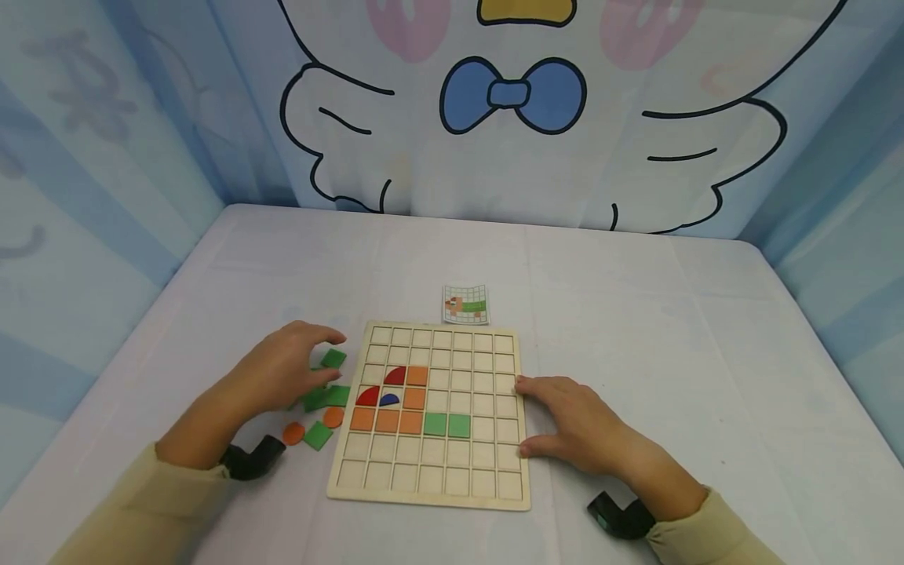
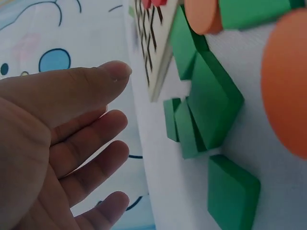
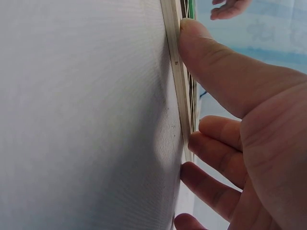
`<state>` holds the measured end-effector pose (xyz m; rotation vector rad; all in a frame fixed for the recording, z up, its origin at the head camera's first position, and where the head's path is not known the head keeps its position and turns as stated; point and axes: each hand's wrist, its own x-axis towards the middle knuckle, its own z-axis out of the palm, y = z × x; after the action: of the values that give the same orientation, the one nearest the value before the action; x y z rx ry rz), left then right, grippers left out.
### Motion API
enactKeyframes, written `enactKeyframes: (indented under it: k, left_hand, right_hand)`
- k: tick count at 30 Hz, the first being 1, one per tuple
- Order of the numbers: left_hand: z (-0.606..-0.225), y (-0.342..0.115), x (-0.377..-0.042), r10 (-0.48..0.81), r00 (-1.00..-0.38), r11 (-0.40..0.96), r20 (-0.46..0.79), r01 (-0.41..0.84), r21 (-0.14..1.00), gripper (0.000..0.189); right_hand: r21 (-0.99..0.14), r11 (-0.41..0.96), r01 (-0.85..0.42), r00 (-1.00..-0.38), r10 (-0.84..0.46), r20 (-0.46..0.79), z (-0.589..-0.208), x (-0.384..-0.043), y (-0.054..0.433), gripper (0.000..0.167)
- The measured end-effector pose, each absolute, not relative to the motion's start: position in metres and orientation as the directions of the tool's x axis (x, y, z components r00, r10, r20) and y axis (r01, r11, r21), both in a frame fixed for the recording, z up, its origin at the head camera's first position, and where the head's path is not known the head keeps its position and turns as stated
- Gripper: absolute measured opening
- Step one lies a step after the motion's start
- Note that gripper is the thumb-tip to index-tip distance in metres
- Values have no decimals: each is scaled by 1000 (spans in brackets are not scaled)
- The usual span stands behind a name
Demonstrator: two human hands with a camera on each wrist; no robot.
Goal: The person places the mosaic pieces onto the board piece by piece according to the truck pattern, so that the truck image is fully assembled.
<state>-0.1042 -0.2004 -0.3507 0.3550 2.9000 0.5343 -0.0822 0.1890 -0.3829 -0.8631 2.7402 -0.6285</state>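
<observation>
My left hand hovers over a heap of loose green square tiles, left of the wooden grid board. Its thumb and fingers are apart, and in the left wrist view nothing lies between them. At the board's right edge, my right hand rests its thumb and fingertips against the rim. On the board sit orange squares, two red quarter-round pieces, a dark blue half-round piece and two green squares side by side.
Behind the board lies a small picture card with a coloured grid pattern. Orange round discs lie among the green tiles at the left. A white cloth covers the table, and printed curtains hang around it.
</observation>
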Motion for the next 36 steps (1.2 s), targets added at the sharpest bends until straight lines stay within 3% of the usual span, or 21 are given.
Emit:
enactKeyframes:
  k: [18, 36]
  left_hand:
    - [-366, -207, -121, 190, -955, 918, -227, 91, 387, 33]
    - [-372, -211, -127, 162, -960, 912, -227, 58, 406, 30]
  right_hand:
    - [-453, 742, -493, -811, -581, -70, -383, -82, 189, 75]
    - [-455, 737, -499, -808, -586, -62, -383, -83, 190, 74]
